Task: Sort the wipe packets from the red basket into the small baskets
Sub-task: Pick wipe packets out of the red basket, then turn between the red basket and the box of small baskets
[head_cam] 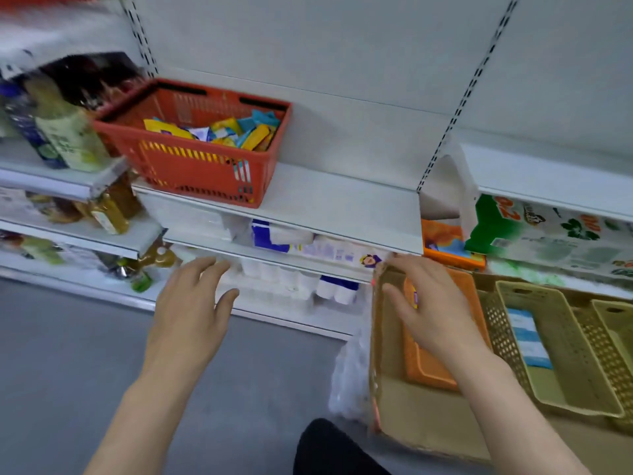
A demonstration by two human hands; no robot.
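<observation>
The right hand [424, 303] is low over the orange basket [442, 354] with its fingers spread and nothing held that I can see, so it looks like a yellow packet [412, 293] just under the fingertips is being dropped off there. The left hand [195, 303] is open and empty too. Next a hand should go up and to the left to the red basket [191, 166], where more wipe packets [219, 132] wait; there is open room on the way, but the shelf edge [281, 217] sticks out just above both hands.
</observation>
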